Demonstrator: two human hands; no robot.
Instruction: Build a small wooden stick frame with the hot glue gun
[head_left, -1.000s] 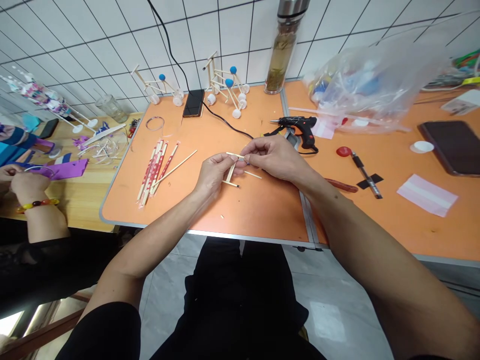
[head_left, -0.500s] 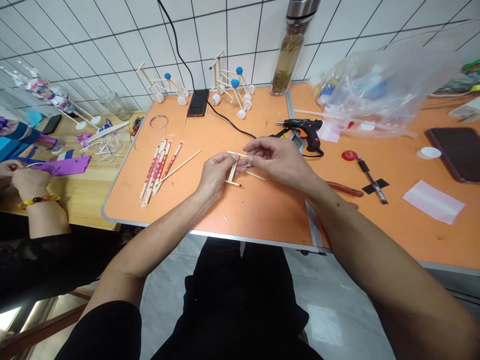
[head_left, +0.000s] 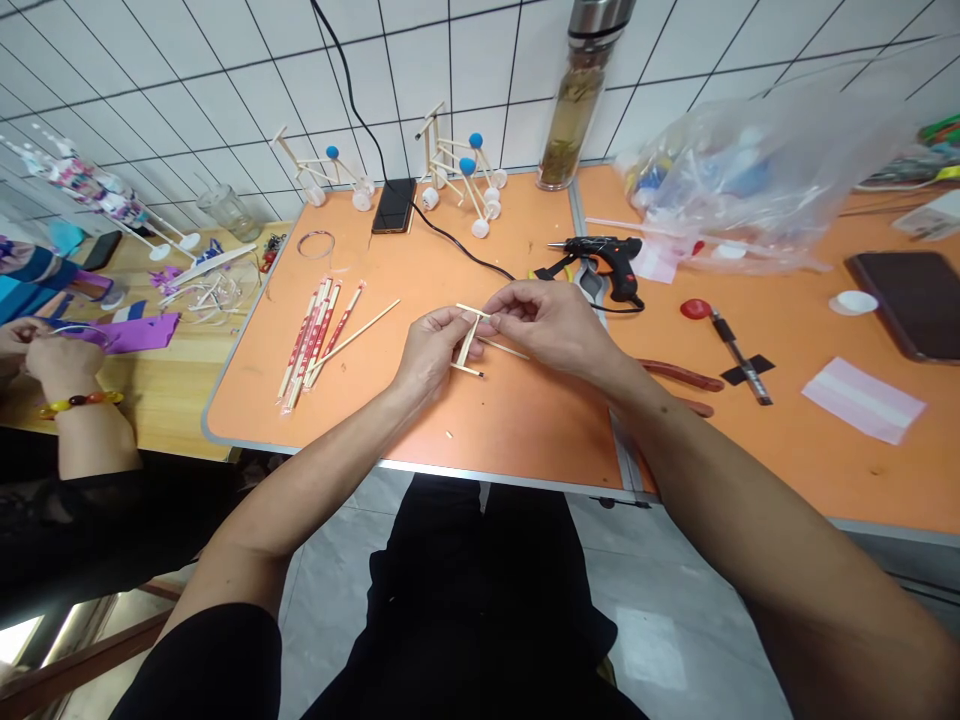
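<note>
A small frame of joined wooden sticks (head_left: 466, 345) is held between my two hands over the orange table (head_left: 420, 420). My left hand (head_left: 433, 350) pinches its upright piece between thumb and fingers. At the frame's upper crosspiece, the fingertips of my right hand (head_left: 536, 320) are closed on its right end. A loose wooden stick (head_left: 506, 348) shows just under my right fingers. To the left lie several chopsticks in red-printed wrappers (head_left: 319, 335) and one bare chopstick (head_left: 360, 335). A black glue gun (head_left: 611, 262) rests beyond my right hand.
Stick models with blue balls and white wheels (head_left: 469, 170) stand by the wall near a phone (head_left: 394, 206) and a tall tea bottle (head_left: 577, 110). Red-handled pliers (head_left: 679, 375), a pen (head_left: 739, 350) and a plastic bag (head_left: 750, 180) lie right. Another person's hands (head_left: 56, 355) work at left.
My right hand has shifted slightly, its fingertips drawing closer together at the crosspiece. My left hand keeps its grip on the stick frame, and the view has moved a little.
</note>
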